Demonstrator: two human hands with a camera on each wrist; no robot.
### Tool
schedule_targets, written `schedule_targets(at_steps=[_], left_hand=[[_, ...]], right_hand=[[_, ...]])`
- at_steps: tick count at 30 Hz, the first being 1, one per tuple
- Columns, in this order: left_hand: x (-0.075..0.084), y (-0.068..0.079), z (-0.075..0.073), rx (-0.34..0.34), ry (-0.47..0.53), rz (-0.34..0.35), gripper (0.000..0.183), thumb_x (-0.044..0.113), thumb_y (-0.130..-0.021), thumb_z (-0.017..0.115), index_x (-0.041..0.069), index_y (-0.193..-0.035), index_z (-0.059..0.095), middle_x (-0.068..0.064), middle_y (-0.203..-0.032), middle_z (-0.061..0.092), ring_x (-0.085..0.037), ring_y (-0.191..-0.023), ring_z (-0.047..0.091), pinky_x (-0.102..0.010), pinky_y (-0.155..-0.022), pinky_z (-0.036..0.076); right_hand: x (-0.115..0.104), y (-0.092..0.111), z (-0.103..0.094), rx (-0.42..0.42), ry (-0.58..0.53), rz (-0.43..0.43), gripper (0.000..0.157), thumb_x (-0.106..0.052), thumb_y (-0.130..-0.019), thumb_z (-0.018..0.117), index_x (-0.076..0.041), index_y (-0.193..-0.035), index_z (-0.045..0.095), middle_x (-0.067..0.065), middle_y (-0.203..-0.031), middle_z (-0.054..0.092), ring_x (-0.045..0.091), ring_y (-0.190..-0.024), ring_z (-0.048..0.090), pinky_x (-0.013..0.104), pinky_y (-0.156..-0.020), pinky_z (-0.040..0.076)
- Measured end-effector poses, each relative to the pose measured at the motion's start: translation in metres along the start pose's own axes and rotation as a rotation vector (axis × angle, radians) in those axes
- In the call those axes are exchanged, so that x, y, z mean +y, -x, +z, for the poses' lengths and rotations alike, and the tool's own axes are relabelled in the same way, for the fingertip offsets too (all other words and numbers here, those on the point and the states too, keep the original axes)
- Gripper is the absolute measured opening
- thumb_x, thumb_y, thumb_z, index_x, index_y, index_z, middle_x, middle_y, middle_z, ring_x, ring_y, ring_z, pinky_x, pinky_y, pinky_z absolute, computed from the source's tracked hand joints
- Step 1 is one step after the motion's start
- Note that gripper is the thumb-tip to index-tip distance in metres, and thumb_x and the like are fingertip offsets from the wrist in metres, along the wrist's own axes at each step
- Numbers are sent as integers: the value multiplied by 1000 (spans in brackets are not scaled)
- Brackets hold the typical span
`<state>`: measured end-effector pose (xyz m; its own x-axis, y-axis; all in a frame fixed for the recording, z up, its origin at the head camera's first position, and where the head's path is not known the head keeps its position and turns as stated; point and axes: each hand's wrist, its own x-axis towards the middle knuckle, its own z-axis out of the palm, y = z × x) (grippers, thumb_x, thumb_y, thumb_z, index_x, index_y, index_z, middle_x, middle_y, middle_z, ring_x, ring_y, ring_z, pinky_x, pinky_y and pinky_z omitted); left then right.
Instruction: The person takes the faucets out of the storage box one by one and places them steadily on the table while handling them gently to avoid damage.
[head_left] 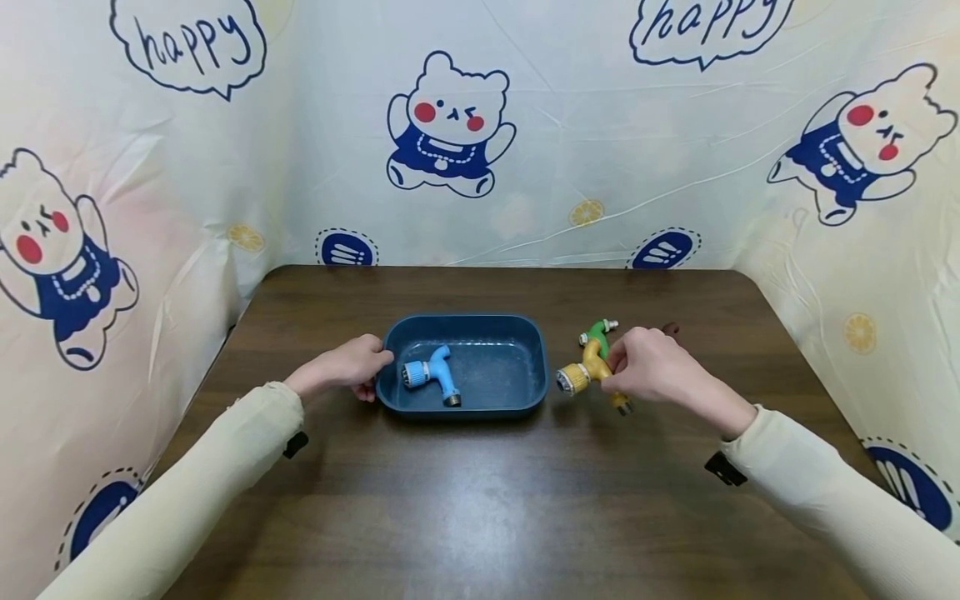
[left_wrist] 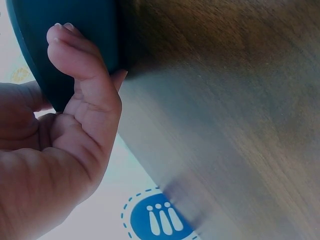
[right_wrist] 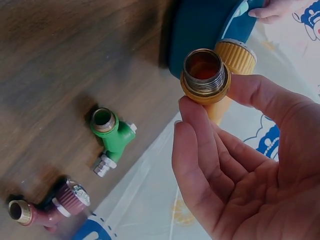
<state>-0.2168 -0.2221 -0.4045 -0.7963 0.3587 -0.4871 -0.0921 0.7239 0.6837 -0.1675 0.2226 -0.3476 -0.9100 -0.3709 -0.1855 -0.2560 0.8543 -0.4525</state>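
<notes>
A dark blue tray (head_left: pixel 498 408) sits mid-table with a light blue faucet (head_left: pixel 438 371) lying in its left half. My left hand (head_left: pixel 348 364) grips the tray's left end, thumb at the rim; in the left wrist view the fingers of the left hand (left_wrist: pixel 82 105) bend against the outer wall. To the tray's right, my right hand (head_left: pixel 652 367) pinches a yellow faucet (head_left: pixel 594 364) and holds it above the table. Its threaded metal end (right_wrist: pixel 205 75) faces the right wrist camera, held between thumb and fingers.
Behind the yellow faucet, a green faucet (head_left: pixel 597 333) lies on the brown table (head_left: pixel 480 500). A dark red faucet (right_wrist: pixel 52 205) lies beside it, mostly hidden by my right hand in the head view. Printed cloth (head_left: pixel 570 125) hangs around the table's back and sides.
</notes>
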Motion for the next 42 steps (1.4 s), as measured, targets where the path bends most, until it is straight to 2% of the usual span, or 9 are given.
schedule_targets(at_steps=[8, 17, 31, 35, 36, 39, 42], left_hand=[[1, 1, 1, 0, -3, 5, 26, 10, -110, 39, -8, -101, 54, -11, -69, 61, -15, -54, 65, -30, -57, 61], [-1, 0, 0, 4, -6, 11, 25, 9, -110, 39, -9, -101, 54, -12, -69, 62, -15, -54, 65, -30, -57, 61], [0, 2, 0, 7, -2, 0, 26, 10, -110, 39, -9, -102, 55, -12, -70, 62, -16, -54, 66, -30, -57, 62], [-4, -1, -2, -11, 6, 5, 25, 11, -110, 41, -8, -102, 55, -15, -72, 63, -20, -56, 68, -33, -60, 63], [-9, -5, -4, -23, 12, 26, 25, 12, -110, 41, -7, -101, 55, -15, -71, 63, -20, -56, 68, -33, -58, 62], [-12, -6, -6, -36, 7, 44, 25, 12, -110, 42, -7, -101, 55, -15, -72, 64, -21, -57, 69, -34, -59, 63], [-10, -5, -5, -24, 12, 32, 25, 12, -110, 42, -7, -102, 55, -15, -73, 64, -20, -56, 68, -33, -58, 63]], right_hand=[[7, 4, 1, -3, -14, 22, 9, -17, -85, 79, -8, -85, 77, -4, -69, 68, 12, -61, 62, 31, -58, 51], [17, 7, 6, 23, 24, 14, 7, -18, -82, 79, -12, -82, 77, -8, -67, 67, 12, -64, 61, 32, -58, 47], [24, 7, 14, 4, -6, 79, 6, -17, -83, 79, -13, -81, 76, -7, -67, 67, 12, -62, 61, 32, -57, 48], [26, 7, 17, 11, -7, 76, 6, -18, -82, 79, -13, -80, 76, -8, -66, 67, 11, -61, 61, 32, -56, 47], [27, 7, 17, 11, -9, 78, 6, -18, -82, 79, -13, -80, 76, -8, -66, 67, 11, -61, 60, 32, -56, 47], [29, 7, 19, 8, -13, 89, 6, -18, -81, 79, -13, -80, 76, -8, -67, 67, 12, -61, 60, 32, -56, 48], [30, 8, 20, 3, -14, 105, 6, -19, -81, 79, -13, -81, 76, -7, -69, 68, 12, -62, 60, 32, -56, 48]])
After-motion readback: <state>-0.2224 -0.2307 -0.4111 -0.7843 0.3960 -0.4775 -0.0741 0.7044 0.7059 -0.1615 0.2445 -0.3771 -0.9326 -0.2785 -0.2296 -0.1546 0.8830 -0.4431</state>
